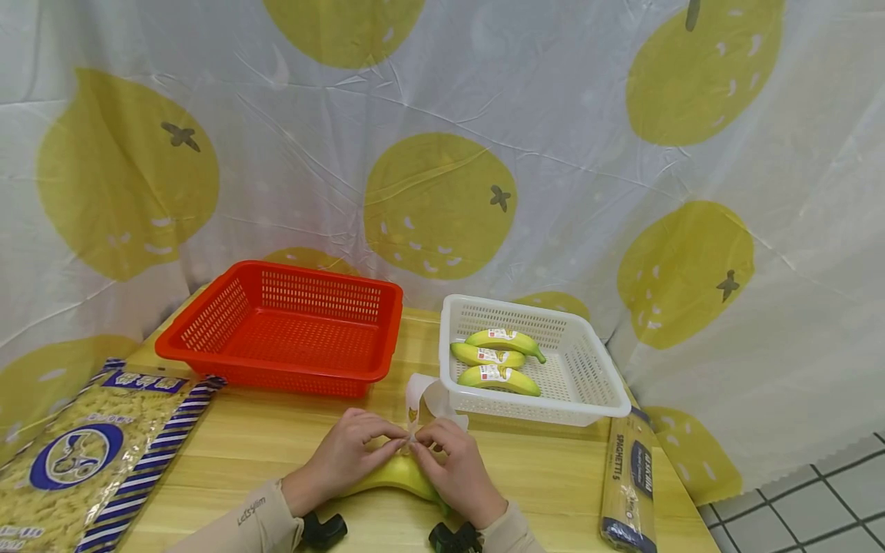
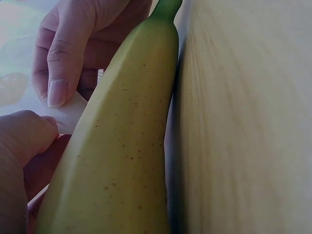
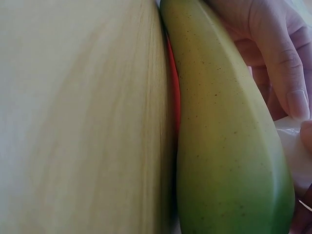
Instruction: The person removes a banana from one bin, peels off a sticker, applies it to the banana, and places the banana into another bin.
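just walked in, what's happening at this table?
A person has both hands on a banana lying on the wooden table. The left hand and right hand pinch a white strip over it, seemingly sticker or label backing. Three bananas with labels already sit in the white basket. The red basket holds nothing visible. A pasta bag lies at the left, a spaghetti pack at the right.

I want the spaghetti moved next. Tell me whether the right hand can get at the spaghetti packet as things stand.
Probably yes, once freed. The spaghetti packet lies flat on the table with nothing between it and the right hand, which now pinches a white strip at the banana.
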Motion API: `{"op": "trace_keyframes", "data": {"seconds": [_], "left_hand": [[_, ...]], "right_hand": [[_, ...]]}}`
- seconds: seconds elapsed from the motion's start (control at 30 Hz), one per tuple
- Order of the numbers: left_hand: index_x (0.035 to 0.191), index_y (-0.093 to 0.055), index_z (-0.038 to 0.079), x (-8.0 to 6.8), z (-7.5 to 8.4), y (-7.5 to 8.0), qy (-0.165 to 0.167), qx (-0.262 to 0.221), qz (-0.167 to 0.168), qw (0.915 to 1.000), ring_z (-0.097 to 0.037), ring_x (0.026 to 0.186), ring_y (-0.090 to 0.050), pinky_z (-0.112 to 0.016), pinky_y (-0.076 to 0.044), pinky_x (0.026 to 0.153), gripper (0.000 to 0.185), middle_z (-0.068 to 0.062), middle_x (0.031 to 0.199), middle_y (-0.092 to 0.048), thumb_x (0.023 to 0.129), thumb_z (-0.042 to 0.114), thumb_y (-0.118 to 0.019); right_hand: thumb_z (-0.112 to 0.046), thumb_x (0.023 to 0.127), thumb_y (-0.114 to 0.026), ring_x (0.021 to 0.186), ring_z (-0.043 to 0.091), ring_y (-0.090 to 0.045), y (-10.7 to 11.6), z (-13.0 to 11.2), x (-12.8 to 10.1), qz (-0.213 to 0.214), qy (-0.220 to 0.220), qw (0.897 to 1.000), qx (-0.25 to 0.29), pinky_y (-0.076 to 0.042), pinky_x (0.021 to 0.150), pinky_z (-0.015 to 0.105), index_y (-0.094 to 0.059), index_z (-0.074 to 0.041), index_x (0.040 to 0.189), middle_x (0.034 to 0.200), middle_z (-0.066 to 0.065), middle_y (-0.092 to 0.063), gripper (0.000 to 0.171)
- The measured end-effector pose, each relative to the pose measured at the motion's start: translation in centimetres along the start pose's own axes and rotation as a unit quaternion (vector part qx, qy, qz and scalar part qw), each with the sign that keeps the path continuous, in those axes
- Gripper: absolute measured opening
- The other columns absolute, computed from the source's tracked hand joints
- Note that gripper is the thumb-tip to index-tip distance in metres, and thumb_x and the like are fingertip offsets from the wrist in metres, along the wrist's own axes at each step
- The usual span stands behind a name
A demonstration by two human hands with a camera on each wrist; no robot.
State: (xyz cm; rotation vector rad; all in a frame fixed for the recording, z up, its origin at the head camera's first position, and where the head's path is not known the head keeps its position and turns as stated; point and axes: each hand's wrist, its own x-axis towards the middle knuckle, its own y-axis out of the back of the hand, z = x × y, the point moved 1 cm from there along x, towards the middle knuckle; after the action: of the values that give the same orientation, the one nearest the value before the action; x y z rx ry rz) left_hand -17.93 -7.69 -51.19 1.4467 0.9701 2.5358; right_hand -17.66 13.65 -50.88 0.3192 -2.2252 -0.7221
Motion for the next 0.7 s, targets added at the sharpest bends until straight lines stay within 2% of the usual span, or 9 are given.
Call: {"op": "trace_keyframes", "data": {"seconds": [0.5,0.7], "left_hand": [[0.098,-0.081,0.024,0.03,0.00,0.06,0.007,-0.002,0.000,1.0000,0.000,0.082,-0.068,-0.031,-0.044,0.080,0.024,0.017,0.092,-0.077,0.080,0.011,-0.088],[0.097,-0.080,0.023,0.05,-0.10,0.07,0.000,-0.006,0.006,1.0000,-0.001,0.080,-0.068,-0.030,-0.043,0.079,0.023,0.015,0.091,-0.077,0.079,0.010,-0.088]], "right_hand": [[-0.011,0.097,-0.072,0.085,0.003,-0.062,0.13,-0.10,0.03,-0.002,0.003,1.000,-0.003,-0.057,0.068,0.031,-0.072,-0.016,0.098,0.094,-0.009,-0.068,0.006],[-0.012,0.097,-0.072,0.085,0.003,-0.061,0.12,0.02,0.02,-0.002,-0.002,1.000,-0.008,-0.057,0.069,0.030,-0.072,-0.018,0.097,0.092,-0.009,-0.068,0.005]]}}
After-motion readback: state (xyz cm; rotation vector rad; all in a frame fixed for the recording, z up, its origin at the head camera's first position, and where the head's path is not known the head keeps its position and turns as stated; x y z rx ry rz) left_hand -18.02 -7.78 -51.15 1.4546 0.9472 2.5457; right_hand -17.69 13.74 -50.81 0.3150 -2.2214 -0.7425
